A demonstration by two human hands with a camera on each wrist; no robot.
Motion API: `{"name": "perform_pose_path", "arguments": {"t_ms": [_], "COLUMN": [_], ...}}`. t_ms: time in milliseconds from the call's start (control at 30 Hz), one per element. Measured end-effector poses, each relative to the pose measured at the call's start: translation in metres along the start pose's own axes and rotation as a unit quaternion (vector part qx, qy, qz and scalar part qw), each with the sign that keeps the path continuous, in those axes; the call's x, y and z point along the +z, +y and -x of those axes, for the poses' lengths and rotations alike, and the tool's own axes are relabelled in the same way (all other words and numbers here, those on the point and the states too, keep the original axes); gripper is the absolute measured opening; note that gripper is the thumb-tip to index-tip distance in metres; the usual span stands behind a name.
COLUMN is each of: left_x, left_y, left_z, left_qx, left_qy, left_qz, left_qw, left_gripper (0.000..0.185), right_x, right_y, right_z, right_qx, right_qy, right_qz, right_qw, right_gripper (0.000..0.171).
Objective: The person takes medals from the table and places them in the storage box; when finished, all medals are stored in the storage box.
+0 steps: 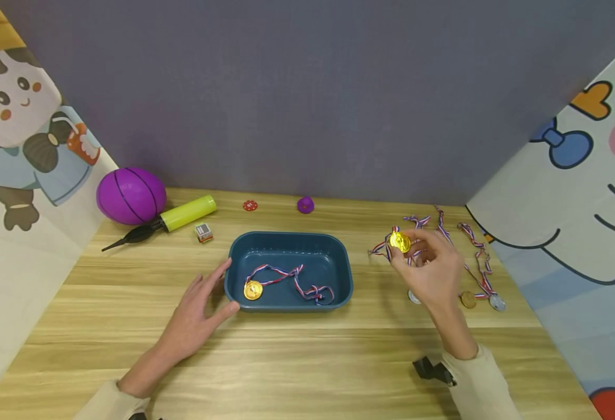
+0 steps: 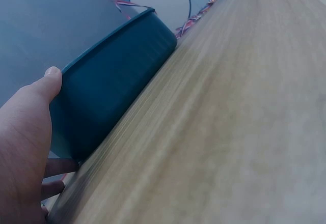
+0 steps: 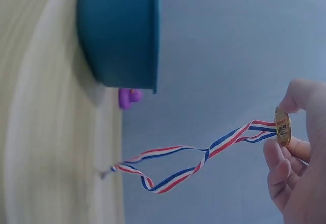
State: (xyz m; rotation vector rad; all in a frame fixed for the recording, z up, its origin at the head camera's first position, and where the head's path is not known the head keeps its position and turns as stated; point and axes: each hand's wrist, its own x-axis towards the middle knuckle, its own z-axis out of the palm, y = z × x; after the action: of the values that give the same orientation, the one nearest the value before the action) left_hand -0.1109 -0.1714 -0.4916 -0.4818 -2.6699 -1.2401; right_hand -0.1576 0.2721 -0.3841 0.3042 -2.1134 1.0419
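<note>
Right hand (image 1: 433, 271) grip pinching gold medal (image 1: 400, 241) edge-up, ribbon (image 3: 204, 158) trailing toward table.

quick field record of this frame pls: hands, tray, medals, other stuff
left hand: flat on table, fingers straight, touching blue tray's left end
right hand: pinches gold medal, lifted; ribbon trails to table
blue tray: holds one gold medal with ribbon
loose medals: right of tray, ribbons tangled
back edge: purple ball, yellow pump, small purple toy
</note>
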Motion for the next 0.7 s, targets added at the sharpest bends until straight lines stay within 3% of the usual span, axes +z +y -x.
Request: {"name": "perform_pose_path", "arguments": {"t_ms": [700], "left_x": [0.001], "left_y": [0.000], "left_z": [0.000], "left_qx": [0.000], "left_qy": [0.003], "left_qz": [-0.003], "left_qw": [1.0000], "left_gripper": [0.085], "right_x": [0.003], "right_y": [-0.037], "right_z": [-0.037], "right_qx": [-0.025], "right_qy": [0.067], "right_qz": [-0.093], "right_qw": [0.993], "right_gripper": [0.030]}}
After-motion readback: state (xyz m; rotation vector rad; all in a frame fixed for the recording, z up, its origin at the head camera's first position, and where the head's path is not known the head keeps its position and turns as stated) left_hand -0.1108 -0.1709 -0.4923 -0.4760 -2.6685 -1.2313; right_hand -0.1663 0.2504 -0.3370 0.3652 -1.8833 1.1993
